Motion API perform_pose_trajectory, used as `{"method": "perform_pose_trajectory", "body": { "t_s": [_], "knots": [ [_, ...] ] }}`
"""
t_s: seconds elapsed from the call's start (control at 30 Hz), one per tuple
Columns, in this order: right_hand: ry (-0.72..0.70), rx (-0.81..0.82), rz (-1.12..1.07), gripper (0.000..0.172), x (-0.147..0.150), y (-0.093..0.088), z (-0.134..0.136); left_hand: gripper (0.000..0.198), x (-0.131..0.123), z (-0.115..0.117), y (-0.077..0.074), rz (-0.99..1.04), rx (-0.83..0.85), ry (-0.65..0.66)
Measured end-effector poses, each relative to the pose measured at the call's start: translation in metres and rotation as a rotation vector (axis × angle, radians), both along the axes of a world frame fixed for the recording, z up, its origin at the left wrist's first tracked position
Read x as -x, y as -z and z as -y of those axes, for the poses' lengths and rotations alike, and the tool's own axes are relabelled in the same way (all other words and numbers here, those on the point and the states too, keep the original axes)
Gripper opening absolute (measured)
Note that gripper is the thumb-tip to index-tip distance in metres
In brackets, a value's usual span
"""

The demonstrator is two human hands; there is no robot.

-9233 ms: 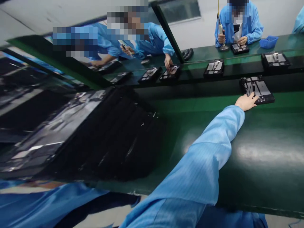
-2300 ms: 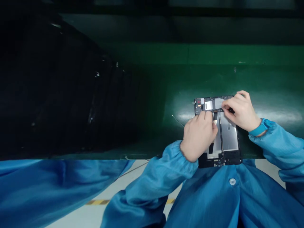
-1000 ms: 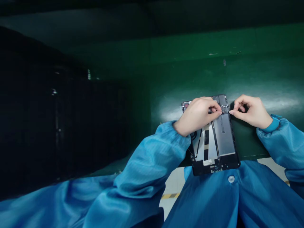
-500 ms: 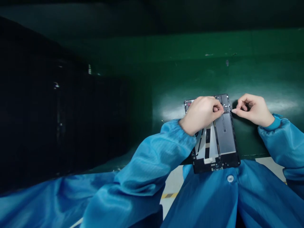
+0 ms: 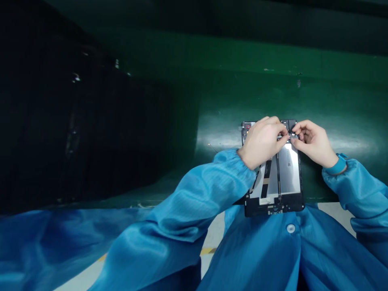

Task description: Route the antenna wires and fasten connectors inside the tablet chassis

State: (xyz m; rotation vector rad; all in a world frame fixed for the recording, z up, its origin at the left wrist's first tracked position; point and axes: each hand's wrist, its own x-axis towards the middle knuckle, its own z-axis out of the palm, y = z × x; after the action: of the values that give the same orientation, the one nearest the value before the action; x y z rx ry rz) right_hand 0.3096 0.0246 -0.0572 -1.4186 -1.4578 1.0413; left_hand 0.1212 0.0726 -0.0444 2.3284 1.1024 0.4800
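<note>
Right hand [image 5: 313,142] has closed in from 3 o'clock, now together with left hand [image 5: 262,143] at 12 o'clock on the tablet chassis [image 5: 274,208]; pinched item unclear. Thin, fragile: hold by edges.

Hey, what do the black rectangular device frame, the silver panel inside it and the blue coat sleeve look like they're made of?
The black rectangular device frame looks like matte moulded plastic, though coated metal is possible. The silver panel has a smooth, soft metallic sheen, probably metal or foil. The blue coat sleeve looks like thin synthetic fabric: glossy folds and fine woven stripes.
</note>
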Motion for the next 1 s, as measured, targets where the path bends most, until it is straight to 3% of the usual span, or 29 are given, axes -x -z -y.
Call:
{"method": "perform_pose_trajectory", "body": {
  "t_s": [0.33, 0.6, 0.8, 0.9, 1.0],
  "knots": [
    [-0.035, 0.052, -0.053, 0.02, -0.003, -0.001, -0.002, 0.02, 0.0, 0.004, 0.007, 0.047, -0.053, 0.007],
    [-0.008, -0.033, 0.122, 0.013, 0.005, -0.005, 0.002, 0.018, 0.003, 0.004, 0.009, 0.056, -0.063, 0.018],
    [-0.024, -0.037, 0.103, 0.011, 0.004, -0.002, 0.002, 0.016, 0.0, 0.003, 0.004, 0.062, -0.044, 0.023],
    [0.003, -0.052, 0.086, 0.014, 0.003, 0.002, 0.001, 0.023, 0.016, 0.007, -0.009, 0.12, -0.026, -0.043],
    [0.085, -0.007, -0.114, 0.018, -0.004, 0.008, -0.003, 0.031, 0.057, 0.017, -0.018, 0.105, 0.032, -0.224]
  ]
}}
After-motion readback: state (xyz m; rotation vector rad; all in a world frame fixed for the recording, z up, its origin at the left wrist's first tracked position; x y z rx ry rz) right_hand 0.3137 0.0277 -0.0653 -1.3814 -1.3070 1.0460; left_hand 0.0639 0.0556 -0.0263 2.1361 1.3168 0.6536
